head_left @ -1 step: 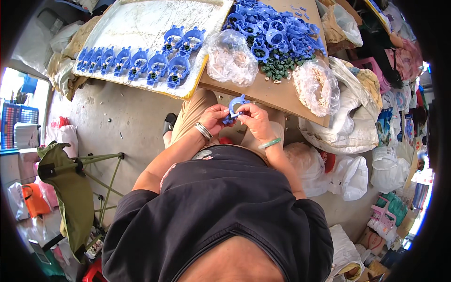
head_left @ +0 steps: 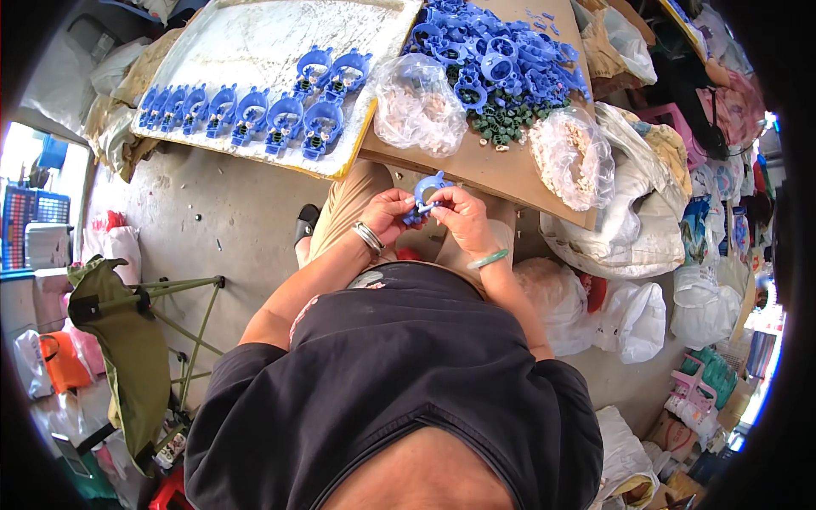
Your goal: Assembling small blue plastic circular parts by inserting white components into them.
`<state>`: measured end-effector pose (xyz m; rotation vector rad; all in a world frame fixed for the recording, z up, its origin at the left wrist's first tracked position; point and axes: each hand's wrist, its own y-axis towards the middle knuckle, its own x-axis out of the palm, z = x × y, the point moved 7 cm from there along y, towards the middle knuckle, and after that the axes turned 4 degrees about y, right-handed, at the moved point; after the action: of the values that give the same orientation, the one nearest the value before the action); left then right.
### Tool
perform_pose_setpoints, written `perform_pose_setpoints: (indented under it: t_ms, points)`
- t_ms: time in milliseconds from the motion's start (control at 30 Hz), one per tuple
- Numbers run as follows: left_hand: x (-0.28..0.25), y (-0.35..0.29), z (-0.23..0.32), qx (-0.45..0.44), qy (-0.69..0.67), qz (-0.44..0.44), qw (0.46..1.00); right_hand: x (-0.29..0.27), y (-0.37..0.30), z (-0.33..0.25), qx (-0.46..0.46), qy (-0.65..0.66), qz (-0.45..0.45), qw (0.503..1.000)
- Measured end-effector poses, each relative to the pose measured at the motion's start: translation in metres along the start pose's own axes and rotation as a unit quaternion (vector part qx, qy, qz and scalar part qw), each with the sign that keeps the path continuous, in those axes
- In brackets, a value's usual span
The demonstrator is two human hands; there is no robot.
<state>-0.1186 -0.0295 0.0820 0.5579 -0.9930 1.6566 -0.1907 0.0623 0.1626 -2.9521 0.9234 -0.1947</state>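
Left hand and right hand both closed on one blue plastic part, held just off the near edge of the surface. At 12 o'clock, heaped blue parts; at 10 o'clock, seemingly finished pieces in rows.

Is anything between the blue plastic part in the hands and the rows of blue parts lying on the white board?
Nothing visible. Both hands, left hand and right hand, hold the blue plastic part just below the table edge. The rows of blue parts on the white board lie up-left, with open air between.
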Motion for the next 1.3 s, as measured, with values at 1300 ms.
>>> perform_pose_setpoints:
  t_ms: [1300]
  points:
    - [0.008,-0.005,0.012,0.061,0.108,0.093,0.988,-0.012,-0.004,-0.013,-0.095,-0.143,0.066,0.983]
